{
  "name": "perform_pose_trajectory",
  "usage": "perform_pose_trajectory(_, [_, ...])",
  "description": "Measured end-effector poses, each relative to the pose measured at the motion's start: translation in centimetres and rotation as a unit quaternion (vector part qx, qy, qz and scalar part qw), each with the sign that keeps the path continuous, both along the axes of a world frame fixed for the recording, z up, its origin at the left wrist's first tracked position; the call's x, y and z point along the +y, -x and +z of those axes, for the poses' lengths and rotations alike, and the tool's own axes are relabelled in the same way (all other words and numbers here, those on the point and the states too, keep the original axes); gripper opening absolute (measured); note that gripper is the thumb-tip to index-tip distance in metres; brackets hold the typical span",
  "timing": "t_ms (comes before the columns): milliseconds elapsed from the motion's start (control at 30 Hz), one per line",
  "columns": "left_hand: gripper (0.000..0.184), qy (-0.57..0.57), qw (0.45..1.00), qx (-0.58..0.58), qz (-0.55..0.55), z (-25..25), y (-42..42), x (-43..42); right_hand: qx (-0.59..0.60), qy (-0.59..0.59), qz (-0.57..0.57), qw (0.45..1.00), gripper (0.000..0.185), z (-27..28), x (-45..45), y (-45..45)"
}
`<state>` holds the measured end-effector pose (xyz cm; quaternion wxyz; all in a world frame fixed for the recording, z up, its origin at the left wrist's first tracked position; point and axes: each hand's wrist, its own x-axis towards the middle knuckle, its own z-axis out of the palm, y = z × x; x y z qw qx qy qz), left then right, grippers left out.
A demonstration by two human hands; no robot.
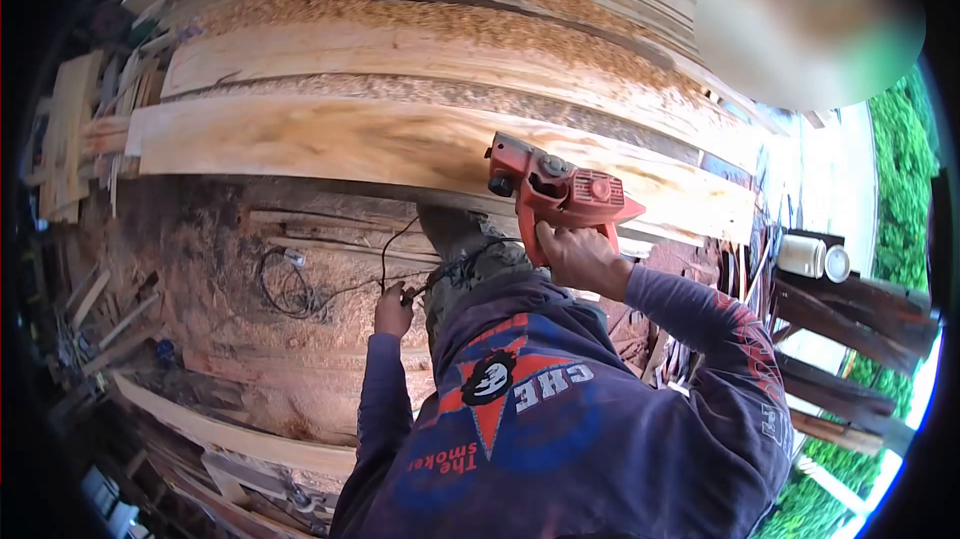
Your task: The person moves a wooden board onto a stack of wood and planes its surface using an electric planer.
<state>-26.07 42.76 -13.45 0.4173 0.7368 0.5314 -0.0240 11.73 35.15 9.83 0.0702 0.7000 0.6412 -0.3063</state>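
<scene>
My right hand [578,257] is wrapped round the rear handle of a red electric planer [570,189]. The planer is over the near edge of a long pale wooden board [330,139]; whether its sole touches the wood cannot be told. Lower and to the left, my left hand [394,309] is closed on a dark cable [384,259], beside my leg. The cable runs down to the left, to a loose coil [285,289] on the ground.
More long boards [300,54] lie beyond, strewn with wood shavings [290,9]. Shavings cover the ground [330,339]. Scrap wood [75,139] stands at the left, a white container [802,255] at the right. A plank [240,439] lies at the lower left.
</scene>
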Motion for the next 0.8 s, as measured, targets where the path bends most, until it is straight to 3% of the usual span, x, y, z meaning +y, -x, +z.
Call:
perform_pose_trajectory(167, [0.052,0.099,0.987,0.045,-0.117,0.1,-4.0,-2.8,0.036,-0.029,-0.160,0.986,0.026,2.9,-7.0,-4.9])
perform_pose_trajectory(233, [0.077,0.024,0.972,0.111,-0.208,4.0,-7.0,-3.5,0.041,0.033,-0.213,0.976,0.035,3.4,-10.9,-6.7])
perform_pose_trajectory(300, [0.088,-0.015,0.978,0.050,-0.202,3.8,-9.0,-3.8,0.025,-0.025,-0.271,0.962,0.047,5.5,-14.7,-7.9])
perform_pose_trajectory(333, [0.090,-0.068,0.982,0.003,-0.175,5.8,-11.4,-3.7,0.046,-0.015,-0.308,0.950,0.046,5.0,-17.6,-9.0])
perform_pose_trajectory(433, [0.097,-0.219,0.943,-0.047,-0.247,11.9,-19.6,-1.6,0.061,-0.020,-0.390,0.918,0.035,4.0,-25.2,-11.0])
perform_pose_trajectory(500, [0.108,-0.282,0.896,-0.030,-0.342,12.1,-24.7,0.5,0.036,0.061,-0.476,0.877,0.032,2.5,-30.5,-12.5])
perform_pose_trajectory(533, [0.113,-0.259,0.885,-0.009,-0.386,13.0,-27.4,1.9,0.038,0.064,-0.487,0.870,0.032,1.9,-33.2,-13.2])
perform_pose_trajectory(633, [0.105,-0.234,0.867,0.036,-0.439,14.4,-35.2,6.2,0.042,0.032,-0.582,0.812,0.033,-1.3,-40.8,-14.8])
perform_pose_trajectory(700, [0.101,-0.228,0.877,0.042,-0.421,12.0,-38.8,10.2,0.021,0.049,-0.650,0.758,0.032,-3.8,-46.2,-15.2])
perform_pose_trajectory(800, [0.096,-0.244,0.892,0.056,-0.377,8.1,-39.8,11.0,0.099,0.032,-0.757,0.645,0.031,-6.6,-52.7,-13.9])
